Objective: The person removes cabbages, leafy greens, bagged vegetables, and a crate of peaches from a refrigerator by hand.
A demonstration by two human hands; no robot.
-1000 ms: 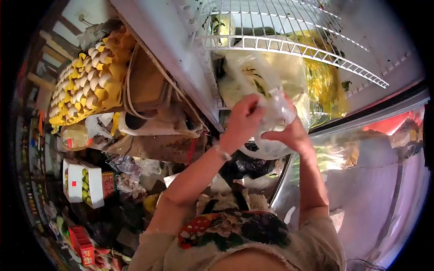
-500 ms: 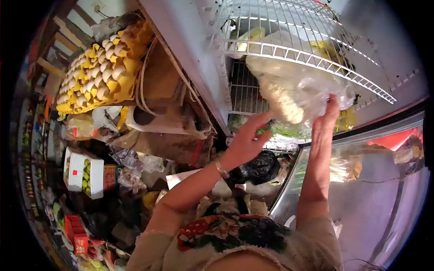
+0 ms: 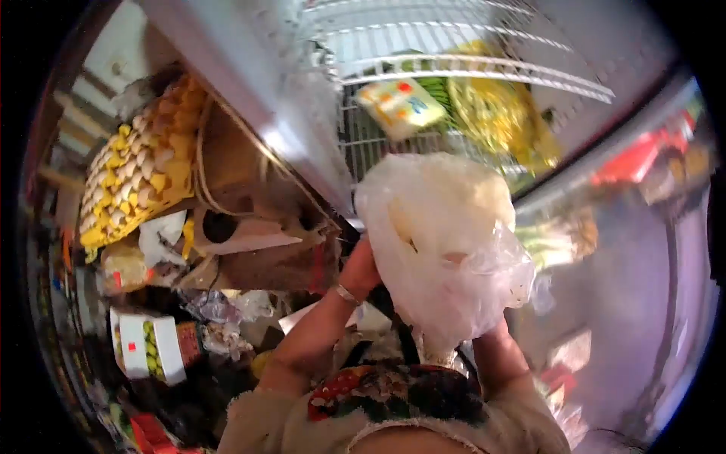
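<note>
A large, cloudy plastic bag [image 3: 446,242] with pale contents that I cannot make out is held up in front of my chest, outside the fridge. My left hand [image 3: 364,266] is against the bag's left side, its fingers partly hidden behind the plastic. At the lower right my right hand [image 3: 495,339] holds the bag from beneath, with most of the fingers covered by it. Behind the bag, a white and yellow printed packet [image 3: 402,107] and a yellow plastic bag [image 3: 499,113] lie on a lower rack among green vegetables.
A white wire shelf [image 3: 469,68] crosses the fridge above these goods. The open glass door [image 3: 605,318] stands on my right. To the left are stacked egg trays [image 3: 140,163], a cardboard box [image 3: 257,250] and a white box of green fruit [image 3: 149,348].
The plastic bag has come out from under the wire shelf, towards my body. Both hands have drawn back with it; my left hand has moved from beside it to its left side.
</note>
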